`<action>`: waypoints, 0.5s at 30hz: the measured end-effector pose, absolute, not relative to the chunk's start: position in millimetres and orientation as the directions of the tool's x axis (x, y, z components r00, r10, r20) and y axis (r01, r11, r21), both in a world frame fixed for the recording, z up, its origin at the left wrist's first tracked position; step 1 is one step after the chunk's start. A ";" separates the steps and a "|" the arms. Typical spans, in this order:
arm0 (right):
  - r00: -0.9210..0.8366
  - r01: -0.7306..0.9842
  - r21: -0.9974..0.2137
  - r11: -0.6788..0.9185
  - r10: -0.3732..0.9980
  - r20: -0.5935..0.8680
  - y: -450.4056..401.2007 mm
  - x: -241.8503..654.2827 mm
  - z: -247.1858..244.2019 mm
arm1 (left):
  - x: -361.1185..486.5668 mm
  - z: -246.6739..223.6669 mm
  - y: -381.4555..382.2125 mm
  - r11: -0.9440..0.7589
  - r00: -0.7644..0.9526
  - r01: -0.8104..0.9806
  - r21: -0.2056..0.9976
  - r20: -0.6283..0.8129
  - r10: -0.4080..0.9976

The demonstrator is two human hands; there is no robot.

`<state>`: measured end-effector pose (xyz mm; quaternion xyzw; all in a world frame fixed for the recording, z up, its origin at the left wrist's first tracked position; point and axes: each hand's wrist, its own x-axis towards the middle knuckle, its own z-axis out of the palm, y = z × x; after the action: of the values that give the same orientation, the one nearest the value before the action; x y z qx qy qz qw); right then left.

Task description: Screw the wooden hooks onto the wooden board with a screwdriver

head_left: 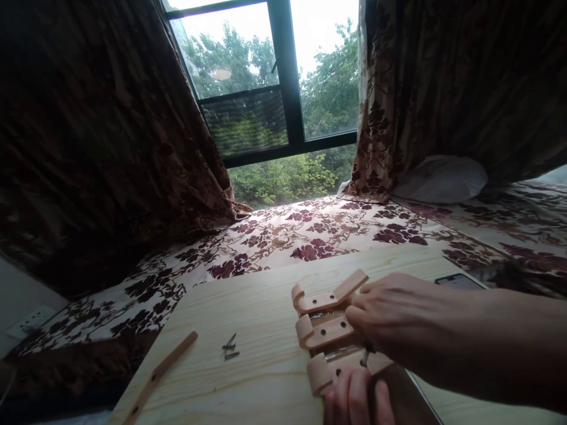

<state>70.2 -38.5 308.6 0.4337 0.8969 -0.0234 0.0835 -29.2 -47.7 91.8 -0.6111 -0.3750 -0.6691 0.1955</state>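
Observation:
Three curved wooden hooks with dark holes lie side by side on a brown backing: the far hook [325, 300], the middle hook [325, 332] and the near hook [321, 373]. My left hand [357, 401] presses its bent fingers on the near hook at the bottom of the view. Above the hooks' right side, my right hand [383, 310] is closed, and what it grips is hidden inside its fingers. A screw [364, 358] stands at a hole of the near hook, between my hands. Several loose screws [230, 347] lie to the left on the pale wooden board [248, 301].
A wooden strip with holes [163, 366] lies at the board's left edge. A phone [459, 281] rests behind my right wrist. Beyond the board are a floral cloth [270, 236], dark curtains and a window. A white bag [443, 179] sits at the back right.

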 end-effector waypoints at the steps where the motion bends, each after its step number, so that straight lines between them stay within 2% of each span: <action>1: -0.596 0.793 0.033 0.609 0.785 -0.170 -40.8 71.1 309.3 | -29.4 92.5 -47.8 -0.643 -0.163 0.724 0.251 0.967 0.194; 5: -0.532 0.843 0.024 0.538 0.839 -0.117 -47.0 66.9 317.3 | -30.4 96.2 -51.3 -0.637 -0.156 0.723 0.267 0.962 0.226; 10: -0.489 0.863 0.005 0.506 0.837 -0.246 -44.2 56.9 328.3 | -30.0 99.6 -56.5 -0.625 -0.177 0.728 0.281 0.958 0.224; 15: -0.625 0.781 -0.033 0.624 0.779 -0.054 -43.0 70.6 320.8 | -29.4 100.6 -57.8 -0.626 -0.168 0.727 0.283 0.957 0.238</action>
<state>70.6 -43.0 320.8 0.4327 0.9010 -0.0266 0.0169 -29.4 -57.8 100.6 -0.6175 -0.3905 -0.6569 0.1863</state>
